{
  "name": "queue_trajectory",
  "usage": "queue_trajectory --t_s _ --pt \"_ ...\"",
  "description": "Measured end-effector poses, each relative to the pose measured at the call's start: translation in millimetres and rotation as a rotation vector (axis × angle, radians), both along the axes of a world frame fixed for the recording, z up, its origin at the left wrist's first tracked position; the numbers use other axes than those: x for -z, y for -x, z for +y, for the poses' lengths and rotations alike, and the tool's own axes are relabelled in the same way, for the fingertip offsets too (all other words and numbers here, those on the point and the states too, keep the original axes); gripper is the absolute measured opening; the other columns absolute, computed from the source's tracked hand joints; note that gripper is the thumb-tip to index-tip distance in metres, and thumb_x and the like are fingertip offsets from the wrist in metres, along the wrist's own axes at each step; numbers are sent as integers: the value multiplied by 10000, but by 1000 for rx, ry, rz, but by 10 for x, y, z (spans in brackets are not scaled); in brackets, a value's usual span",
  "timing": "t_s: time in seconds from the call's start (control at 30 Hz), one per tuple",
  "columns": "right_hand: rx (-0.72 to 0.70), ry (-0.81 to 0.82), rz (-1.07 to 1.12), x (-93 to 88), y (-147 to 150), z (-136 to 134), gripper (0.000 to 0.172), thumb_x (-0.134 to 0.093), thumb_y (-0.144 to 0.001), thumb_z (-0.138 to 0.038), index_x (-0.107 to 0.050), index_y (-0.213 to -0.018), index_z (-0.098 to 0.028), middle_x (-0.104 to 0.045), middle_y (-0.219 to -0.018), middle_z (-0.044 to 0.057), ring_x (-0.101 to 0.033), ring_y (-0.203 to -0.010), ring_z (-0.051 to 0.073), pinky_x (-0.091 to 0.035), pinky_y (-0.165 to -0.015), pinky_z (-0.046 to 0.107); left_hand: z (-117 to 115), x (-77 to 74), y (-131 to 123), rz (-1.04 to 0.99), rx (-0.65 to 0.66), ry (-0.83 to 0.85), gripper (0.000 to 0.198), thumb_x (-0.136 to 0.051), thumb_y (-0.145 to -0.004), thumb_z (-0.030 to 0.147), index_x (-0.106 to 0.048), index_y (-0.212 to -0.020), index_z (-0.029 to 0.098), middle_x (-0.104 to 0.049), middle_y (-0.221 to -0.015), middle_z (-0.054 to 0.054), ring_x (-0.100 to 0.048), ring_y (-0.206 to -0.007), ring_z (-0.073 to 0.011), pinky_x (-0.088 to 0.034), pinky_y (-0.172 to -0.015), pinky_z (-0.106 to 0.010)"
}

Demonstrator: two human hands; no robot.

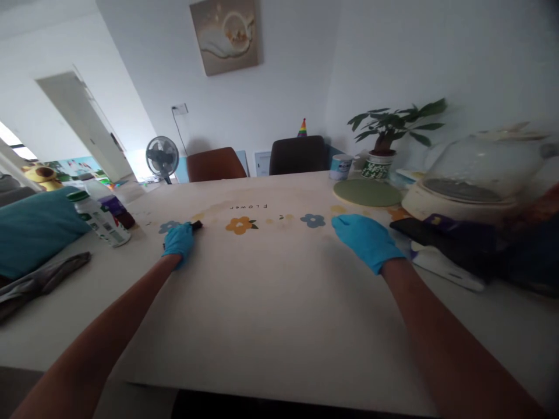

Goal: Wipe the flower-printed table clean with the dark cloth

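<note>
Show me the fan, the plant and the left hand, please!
Fan (pixel 162 156): head view, on the middle of its round front.
Plant (pixel 395 120): head view, on its leaves.
Left hand (pixel 178 240): head view, on the middle of the gloved hand.

A white table (pixel 262 326) was printed with orange and blue flowers (pixel 239 225). On its left, a green-capped bottle (pixel 103 224) was stood beyond a crumpled grey cloth (pixel 48 282); a tub (pixel 341 167), a potted plant (pixel 378 166), a round green mat (pixel 367 192) and a white-based glass vessel (pixel 454 205) were grouped on the right.
</note>
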State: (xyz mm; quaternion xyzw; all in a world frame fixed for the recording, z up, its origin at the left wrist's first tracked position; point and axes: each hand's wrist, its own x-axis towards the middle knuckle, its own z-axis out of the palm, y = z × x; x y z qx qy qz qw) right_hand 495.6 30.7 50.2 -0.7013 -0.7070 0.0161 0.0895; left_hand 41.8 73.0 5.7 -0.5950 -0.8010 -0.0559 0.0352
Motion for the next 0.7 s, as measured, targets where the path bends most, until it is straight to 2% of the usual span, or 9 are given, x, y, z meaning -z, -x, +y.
queue_trajectory --t_s 0.1,0.17,0.23,0.3,0.37,0.43,0.53,0.6,0.7 --pt "17 27 0 9 23 11 377 -434 -1127 -204 -799 -1147 -113 -771 -1344 251 -735 -1164 306 -486 -892 343 -11 -5 203 -45 -56 3 522 -295 -1093 230 -647 -1446 77 -674 -1491 -275 -697 -1326 -396 -567 -1076 -526" --pt "2 41 -13 13 28 15 377 -432 -1121 -198 -798 -1153 -112 -768 -1355 249 -736 -1167 303 -488 -890 334 -2 27 166 -75 -9 7 539 -296 -1111 276 -605 -1514 94 -624 -1575 -248 -645 -1414 -372 -526 -1152 -510" --pt "-14 55 -20 20 25 20 368 -439 -1109 -191 -799 -1142 -126 -769 -1367 230 -739 -1166 293 -496 -883 319 1 81 14 -100 71 19 554 -293 -1125 312 -572 -1564 122 -586 -1640 -195 -586 -1495 -315 -461 -1235 -444" --pt "-19 65 -13 30 23 27 361 -448 -1097 -198 -804 -1133 -149 -779 -1363 200 -743 -1169 289 -509 -891 313 -29 144 -227 -122 195 40 559 -305 -1130 337 -544 -1608 174 -544 -1697 -127 -531 -1551 -252 -392 -1290 -371" --pt "-13 76 -3 41 29 36 364 -453 -1095 -224 -810 -1144 -169 -789 -1356 177 -747 -1176 290 -523 -910 318 -96 200 -534 -143 371 73 574 -328 -1122 350 -508 -1648 206 -490 -1742 -94 -479 -1593 -227 -337 -1327 -348" --pt "-9 85 -4 48 46 41 382 -446 -1099 -241 -815 -1171 -172 -790 -1360 170 -751 -1187 288 -532 -929 319 -179 235 -881 -159 554 115 601 -343 -1113 378 -483 -1672 211 -432 -1776 -99 -425 -1631 -255 -289 -1362 -395" --pt "0 92 -9 44 85 32 414 -431 -1112 -253 -816 -1222 -150 -780 -1378 185 -753 -1210 296 -539 -948 327 -237 243 -1401 -146 752 153 633 -338 -1110 435 -459 -1695 224 -395 -1796 -105 -374 -1658 -300 -248 -1385 -486" --pt "-7 93 -6 29 109 14 426 -428 -1120 -264 -814 -1251 -140 -774 -1391 192 -749 -1228 307 -539 -964 338 -186 228 -1687 -115 820 173 648 -344 -1105 442 -417 -1720 249 -345 -1820 -98 -333 -1676 -315 -210 -1389 -564" --pt "-22 108 1 -1 128 -15 433 -421 -1125 -255 -806 -1270 -120 -765 -1402 199 -738 -1251 318 -532 -994 352 29 186 -1952 -88 832 201 649 -338 -1099 432 -386 -1733 300 -257 -1855 -55 -235 -1711 -324 -131 -1380 -670"
